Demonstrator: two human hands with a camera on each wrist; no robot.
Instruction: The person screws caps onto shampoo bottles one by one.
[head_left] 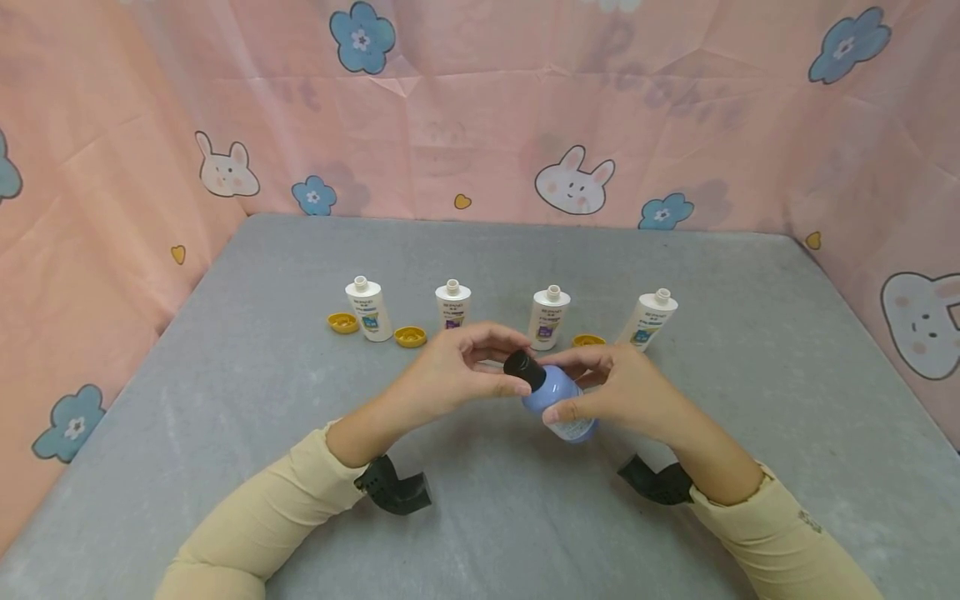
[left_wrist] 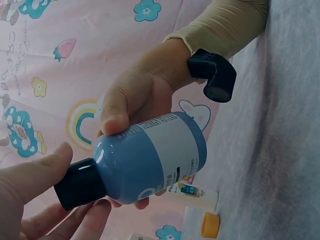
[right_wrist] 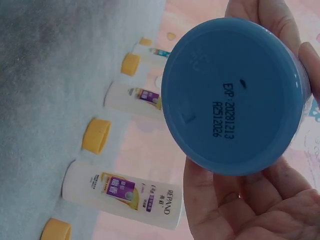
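A blue bottle (head_left: 557, 388) with a white label is held tilted above the grey table, its black cap (head_left: 525, 370) pointing up and left. My left hand (head_left: 450, 371) pinches that cap between thumb and fingers. Around the bottle's body my right hand (head_left: 626, 387) keeps its grip, thumb on the near side. The right wrist view looks straight at the bottle's round base (right_wrist: 235, 97), printed with a date. In the left wrist view the black cap (left_wrist: 80, 183) sits on the bottle's neck.
Behind my hands several white bottles, such as the leftmost one (head_left: 369, 310) and the rightmost one (head_left: 651, 317), stand in a row without caps. Yellow caps lie among them, one of them (head_left: 410, 337) left of centre. A pink printed curtain (head_left: 450, 108) surrounds the grey table (head_left: 480, 517).
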